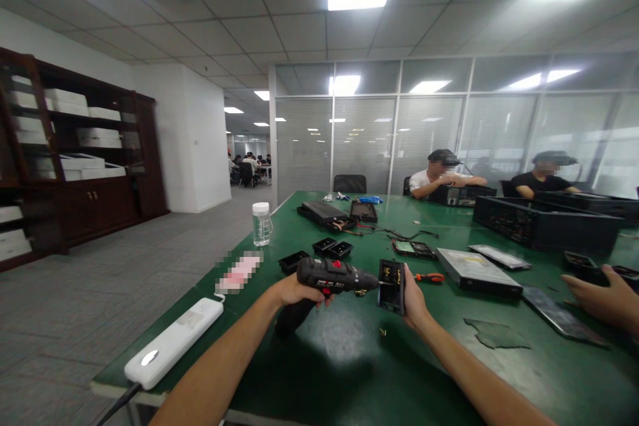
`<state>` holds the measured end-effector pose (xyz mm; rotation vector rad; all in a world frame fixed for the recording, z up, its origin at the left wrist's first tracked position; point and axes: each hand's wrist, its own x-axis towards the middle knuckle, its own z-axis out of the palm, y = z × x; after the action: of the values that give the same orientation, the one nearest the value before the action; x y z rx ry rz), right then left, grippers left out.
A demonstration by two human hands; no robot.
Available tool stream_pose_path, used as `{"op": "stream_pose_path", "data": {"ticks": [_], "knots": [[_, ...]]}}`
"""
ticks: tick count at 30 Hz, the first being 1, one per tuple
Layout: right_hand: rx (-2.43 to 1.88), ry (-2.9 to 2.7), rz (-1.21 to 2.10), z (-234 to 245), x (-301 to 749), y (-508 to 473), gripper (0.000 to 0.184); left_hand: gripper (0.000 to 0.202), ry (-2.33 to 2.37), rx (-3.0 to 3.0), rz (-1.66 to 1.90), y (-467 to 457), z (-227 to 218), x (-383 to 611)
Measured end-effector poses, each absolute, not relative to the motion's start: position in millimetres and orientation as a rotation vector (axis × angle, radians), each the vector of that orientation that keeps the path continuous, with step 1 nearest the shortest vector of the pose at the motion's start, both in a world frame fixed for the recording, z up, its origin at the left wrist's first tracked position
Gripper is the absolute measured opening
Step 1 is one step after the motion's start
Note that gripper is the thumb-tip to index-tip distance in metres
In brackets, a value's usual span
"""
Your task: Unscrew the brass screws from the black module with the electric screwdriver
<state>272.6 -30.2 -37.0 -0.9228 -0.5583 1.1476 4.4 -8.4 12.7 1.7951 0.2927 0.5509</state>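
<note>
Over the table (424,393), the left hand (295,289) wraps its fingers round the drill (324,274), aiming its bit (381,283) level at the case (392,293), whose side the right hand (414,298) clasps, fingers partly hidden, seemingly to brace it upright.

One head-worn cam, wide, facing forward over the glossy green desk (399,386) from close in; white-framed glass partition (367,146) well beyond.
</note>
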Motion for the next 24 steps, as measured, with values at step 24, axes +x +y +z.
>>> {"op": "stream_pose_path", "data": {"ticks": [24], "knots": [[-0.937,-0.574,1.143,-34.4,270.3,-32.3,0.035,0.030,0.301,1.678,0.551,-11.3,14.5,3.9]]}}
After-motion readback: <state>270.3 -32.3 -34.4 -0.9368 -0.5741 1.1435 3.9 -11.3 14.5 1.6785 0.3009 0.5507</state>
